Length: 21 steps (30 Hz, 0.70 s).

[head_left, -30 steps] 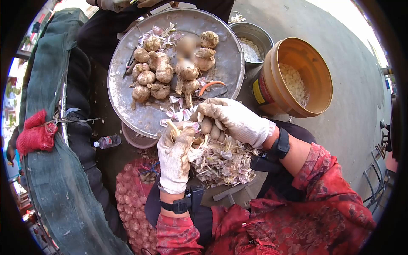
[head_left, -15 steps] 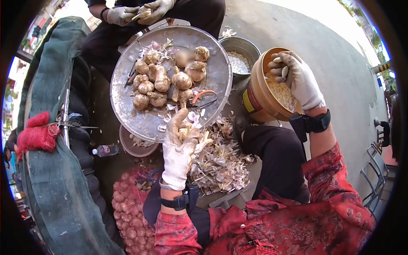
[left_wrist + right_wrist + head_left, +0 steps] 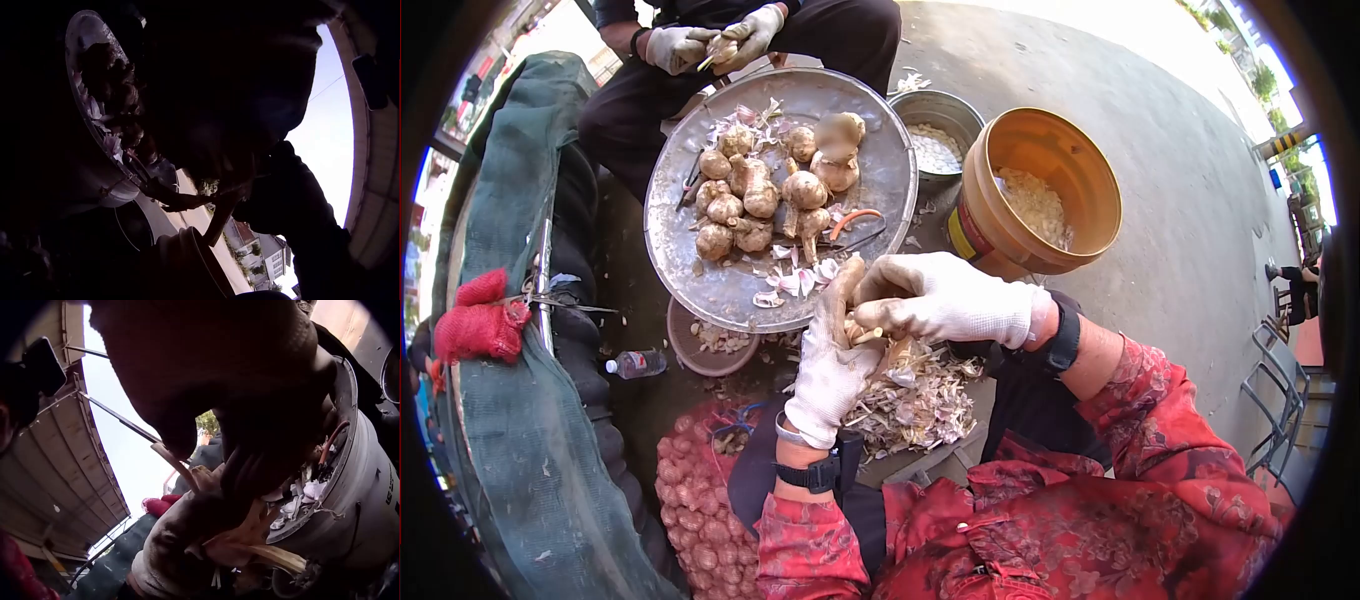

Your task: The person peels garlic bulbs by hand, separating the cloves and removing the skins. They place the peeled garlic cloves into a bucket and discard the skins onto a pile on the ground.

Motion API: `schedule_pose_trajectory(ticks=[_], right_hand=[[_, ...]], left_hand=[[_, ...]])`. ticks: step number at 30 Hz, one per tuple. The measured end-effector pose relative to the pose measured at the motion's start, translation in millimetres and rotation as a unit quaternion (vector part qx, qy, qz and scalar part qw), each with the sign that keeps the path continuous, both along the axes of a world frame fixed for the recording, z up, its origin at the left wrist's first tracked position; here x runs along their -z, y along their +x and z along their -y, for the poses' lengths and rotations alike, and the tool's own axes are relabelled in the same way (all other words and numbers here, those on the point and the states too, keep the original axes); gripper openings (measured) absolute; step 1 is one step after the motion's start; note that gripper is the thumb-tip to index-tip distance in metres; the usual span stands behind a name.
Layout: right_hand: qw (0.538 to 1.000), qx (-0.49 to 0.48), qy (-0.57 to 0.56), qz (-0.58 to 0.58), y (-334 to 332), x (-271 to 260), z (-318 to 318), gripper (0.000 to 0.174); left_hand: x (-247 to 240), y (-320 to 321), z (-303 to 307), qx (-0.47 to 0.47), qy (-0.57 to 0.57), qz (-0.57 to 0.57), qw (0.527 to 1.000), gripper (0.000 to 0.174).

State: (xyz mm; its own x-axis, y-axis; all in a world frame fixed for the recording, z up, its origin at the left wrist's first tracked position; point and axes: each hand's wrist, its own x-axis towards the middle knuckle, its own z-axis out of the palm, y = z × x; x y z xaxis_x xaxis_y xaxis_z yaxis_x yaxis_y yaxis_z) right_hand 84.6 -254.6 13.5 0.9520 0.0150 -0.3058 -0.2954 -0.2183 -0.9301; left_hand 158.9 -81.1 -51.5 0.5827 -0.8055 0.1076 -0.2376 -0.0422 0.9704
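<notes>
In the head view both gloved hands meet above a heap of garlic skins [image 3: 920, 400]. My left hand [image 3: 832, 365] grips a partly peeled garlic bulb, its dry stem and skins showing in the right wrist view [image 3: 275, 553]. The fingers of my right hand [image 3: 955, 298] curl in and pinch at the garlic [image 3: 866, 335]; glove and shadow hide most of it. Just beyond the hands, the round metal tray [image 3: 670, 240] bears several unpeeled bulbs [image 3: 760, 200], loose purple-white skins [image 3: 800, 280] and an orange-handled tool [image 3: 855, 220].
An orange bucket [image 3: 1090, 190] of peeled cloves stands at the right beside a metal pot [image 3: 970, 115]. A pink bowl [image 3: 685, 350], a bottle [image 3: 636, 364] and a net sack of garlic [image 3: 700, 500] lie left. Another person's gloved hands [image 3: 710, 45] hold garlic across the tray.
My right hand went from the left hand to the orange bucket with several cloves, then came back to the garlic, now without those cloves in sight. My left hand has stayed around the garlic.
</notes>
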Motion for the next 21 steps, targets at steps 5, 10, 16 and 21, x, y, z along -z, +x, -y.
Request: schedule_pose_trajectory(ticks=[5, 10, 16, 21], right_hand=[[0.981, -0.115, -0.134, 0.086, 11, 23, -13, 0.031], [0.971, -0.005, -0.186, 0.147, 19, 42, -26, 0.022], [0.993, 0.077, -0.055, 0.064, 25, 55, -21, 0.023], [0.952, 0.085, 0.278, -0.093, 29, 62, -12, 0.027]], left_hand=[[7, -1, -7, 0.003, 0.008, -0.152, 0.988, 0.066], [-7, 8, -11, -0.107, 0.091, -0.185, 0.973, 0.039], [-7, 8, -12, -0.134, 0.103, -0.15, 0.974, 0.033], [9, 2, -4, -0.164, 0.026, -0.205, 0.965, 0.029]])
